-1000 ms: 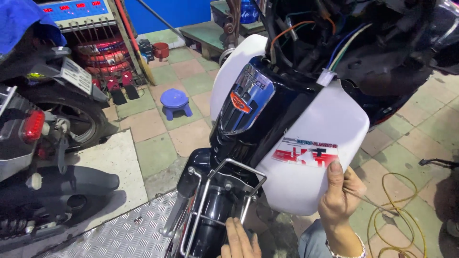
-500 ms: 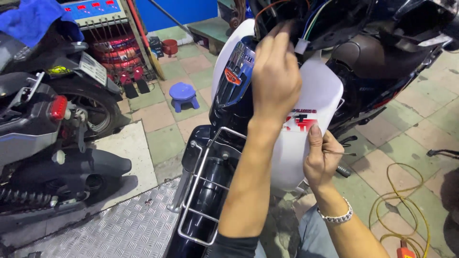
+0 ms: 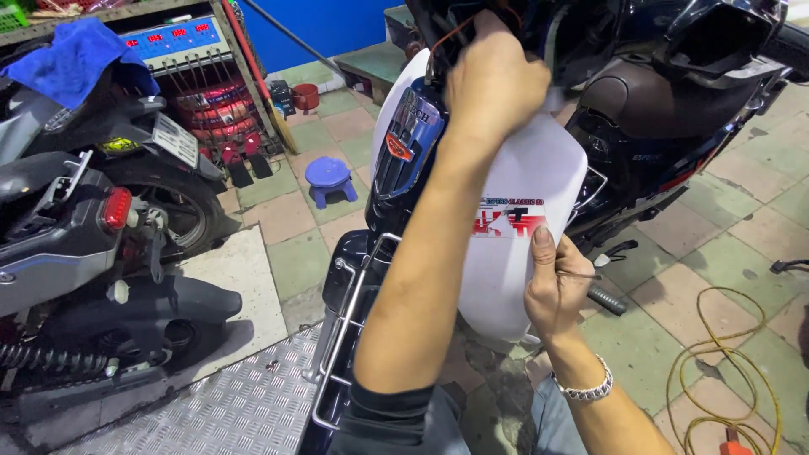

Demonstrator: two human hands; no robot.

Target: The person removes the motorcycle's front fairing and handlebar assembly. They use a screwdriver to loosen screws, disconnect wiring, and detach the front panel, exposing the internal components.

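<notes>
Green and pink floor tiles (image 3: 295, 215) spread across a repair shop, with a ribbed metal ramp (image 3: 211, 413) at the near left and a yellow cord (image 3: 716, 371) coiled at the near right. At the middle stands a scooter whose white rear panel (image 3: 522, 194) faces the camera, a chrome rack (image 3: 350, 329) below it. The left hand (image 3: 493, 84) reaches far up to the top of that panel, among loose wires (image 3: 447, 34) under the dark bodywork; its fingers are curled together, though what they grip is hidden. The right hand (image 3: 552, 286), with a metal bracelet (image 3: 581, 389) on the wrist, lies against the lower part of the white panel, thumb pressed flat on its surface and a thin dark tool (image 3: 577, 274) pinched in the closed fingers. A small blue stool (image 3: 329, 179) stands on the tiles to the left, and a second, dark scooter (image 3: 93, 244) is parked at the far left.
</notes>
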